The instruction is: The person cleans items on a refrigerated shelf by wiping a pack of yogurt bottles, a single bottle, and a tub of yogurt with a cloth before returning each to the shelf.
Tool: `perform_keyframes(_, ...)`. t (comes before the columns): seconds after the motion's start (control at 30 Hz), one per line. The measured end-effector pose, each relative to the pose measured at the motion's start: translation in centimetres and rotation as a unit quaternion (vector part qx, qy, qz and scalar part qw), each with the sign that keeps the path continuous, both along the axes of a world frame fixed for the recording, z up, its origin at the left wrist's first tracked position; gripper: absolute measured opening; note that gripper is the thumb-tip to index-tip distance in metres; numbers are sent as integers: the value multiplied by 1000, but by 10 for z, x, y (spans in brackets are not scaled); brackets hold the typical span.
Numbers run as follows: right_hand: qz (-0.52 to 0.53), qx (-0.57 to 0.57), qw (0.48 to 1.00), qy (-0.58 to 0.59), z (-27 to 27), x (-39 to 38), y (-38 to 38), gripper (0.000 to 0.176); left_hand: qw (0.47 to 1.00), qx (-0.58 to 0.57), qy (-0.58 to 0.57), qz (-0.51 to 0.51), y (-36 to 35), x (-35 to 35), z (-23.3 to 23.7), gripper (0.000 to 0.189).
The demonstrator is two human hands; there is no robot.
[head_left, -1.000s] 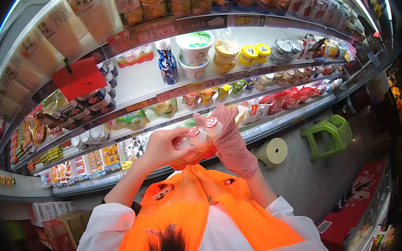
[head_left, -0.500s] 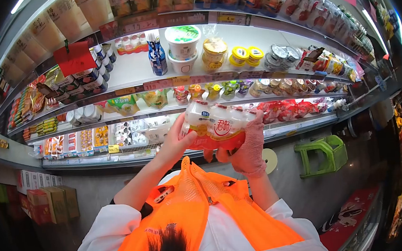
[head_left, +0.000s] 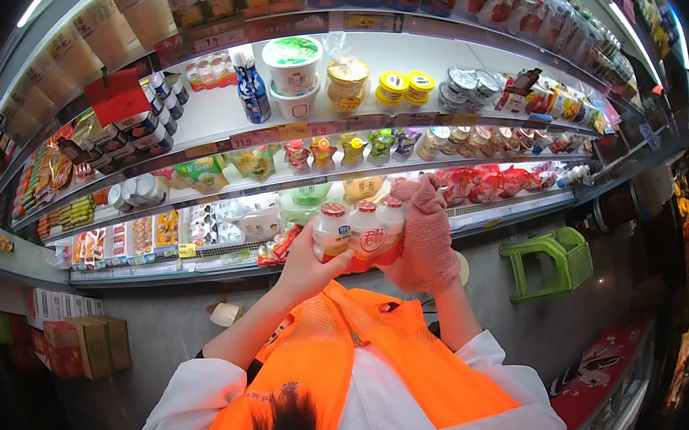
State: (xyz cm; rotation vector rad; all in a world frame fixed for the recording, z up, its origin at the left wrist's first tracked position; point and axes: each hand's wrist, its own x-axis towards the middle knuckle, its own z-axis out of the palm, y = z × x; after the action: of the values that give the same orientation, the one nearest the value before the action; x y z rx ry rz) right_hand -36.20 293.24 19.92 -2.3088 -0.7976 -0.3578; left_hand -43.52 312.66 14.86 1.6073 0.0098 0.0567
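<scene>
A pack of small white yogurt drink bottles with red caps and a red-orange lower wrap is held up in front of the lower shelf, caps upward. My left hand is closed around its left end, thumb across the front. My right hand, in a fuzzy pink glove-like covering, is closed against the right end, with pink fabric rising above the caps. The right fingers are mostly hidden by the covering. Behind the pack, green and orange-lidded tubs show on the lower shelf.
A chilled display shelf holds large tubs, yellow-lidded cups and pouches. On the floor are a green stool at right and cardboard boxes at left. A red sheet hangs at the upper left.
The pack has turned so its caps point upward, and shifted slightly left. My right hand has moved up along its right end. The camera view has shifted slightly.
</scene>
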Motion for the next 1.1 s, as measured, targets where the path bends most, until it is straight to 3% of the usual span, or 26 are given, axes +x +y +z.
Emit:
perform_keyframes(0.03,-19,41,997,59,-5,4,-2,52,1000,-14,17,6,-2,0,4,56)
perform_keyframes(0.07,-53,163,967,188,-19,8,2,45,999,-27,35,10,-5,-1,11,55)
perform_keyframes(0.13,-68,79,992,75,-24,9,1,23,999,-5,36,32,-9,0,13,48)
perform_keyframes(0.2,-172,-182,965,-77,-39,5,2,19,999,7,25,35,-10,3,3,44)
perform_keyframes(0.23,-203,-312,917,-143,-42,4,4,21,999,12,17,39,-11,5,1,43)
perform_keyframes(0.3,-259,-542,744,-293,-43,1,11,25,998,39,17,50,-12,7,-1,40)
perform_keyframes(0.37,-303,-641,625,-327,-29,-8,23,32,997,61,7,52,-11,10,-9,41)
perform_keyframes(0.4,-286,-651,591,-381,-27,-5,23,35,997,63,-7,47,-13,9,-9,38)
perform_keyframes(0.47,-197,-456,834,-239,-18,-17,24,34,997,63,20,38,-15,8,-9,38)
perform_keyframes(0.5,-145,-332,918,-159,-11,-22,26,33,997,63,33,35,-16,8,-9,38)
perform_keyframes(0.57,-61,-167,983,-54,-18,-19,29,34,996,78,47,6,-19,7,-11,40)
perform_keyframes(0.6,-17,-79,997,-2,-21,-20,29,34,995,85,55,-7,-21,6,-11,41)
perform_keyframes(0.7,-13,-133,990,36,-23,-28,28,30,988,145,53,-16,-23,3,-4,43)
perform_keyframes(0.9,119,9,992,-35,-34,-36,34,35,955,282,0,-87,-14,0,-16,41)
perform_keyframes(1.0,18,-8,999,-39,-43,-43,31,28,972,215,28,-86,-11,-2,-4,42)
perform_keyframes(1.1,0,-16,1000,0,-32,-48,32,32,988,73,122,-63,9,-1,-1,43)
